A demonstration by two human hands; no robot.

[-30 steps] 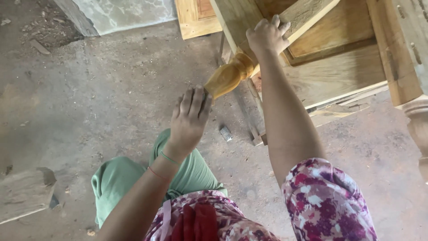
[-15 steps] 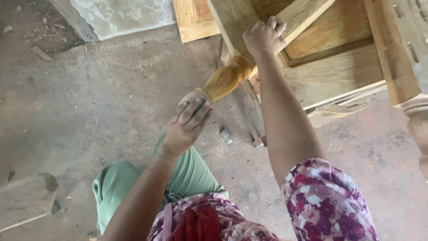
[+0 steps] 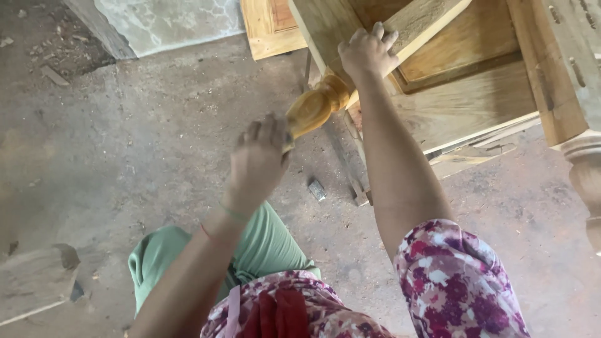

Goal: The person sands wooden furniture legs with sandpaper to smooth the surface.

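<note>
- A dusty concrete floor [image 3: 125, 144] is seen, with a wood block [image 3: 34, 281] at the left edge.
- An unpainted wooden frame [image 3: 476, 94] is lying ahead; a turned leg [image 3: 316, 107] projects from it.
- The leg's lower end is wrapped by the left hand [image 3: 258, 159], fingers curled; motion blur hides any abrasive held.
- The frame corner is clasped by the right hand [image 3: 366, 53], fingers closed.
- The leg looks smooth and yellow; the second leg [image 3: 585, 175] is pale, judged untreated.
- No packages, labels or signs are visible.

Carpentry workshop: unfinished wooden furniture frame [image 3: 476, 94], turned leg [image 3: 316, 106], dusty concrete floor [image 3: 125, 144], wood offcuts [image 3: 34, 281].
</note>
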